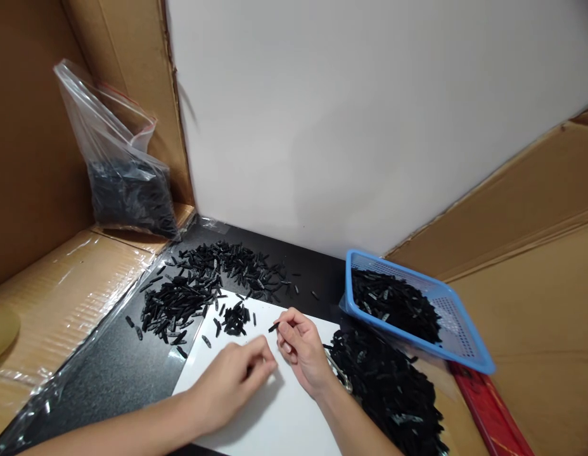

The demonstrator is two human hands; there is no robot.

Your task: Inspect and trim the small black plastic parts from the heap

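My right hand (303, 351) pinches a small black strip (274, 327) between thumb and fingertips, just above a white sheet (294, 415). Close beside it on the left is my left hand (237, 380), its fingers curled and thumb against the index finger; whatever may be in that pinch is hidden. A small heap of black strips (236, 320) lies on the sheet's far left part, beyond my left hand. To the right of my right wrist, a larger heap of longer black pieces (389, 386) spreads over the sheet's edge. A silvery metal object (340, 372) lies partly covered there.
Two wide piles of black strips (180, 304) cover the dark tabletop (132, 373) at the back left. A blue basket (465, 316) with black pieces stands at the right, near a red object (488, 411). A clear bag (127, 183) leans on the cardboard wall (28, 126).
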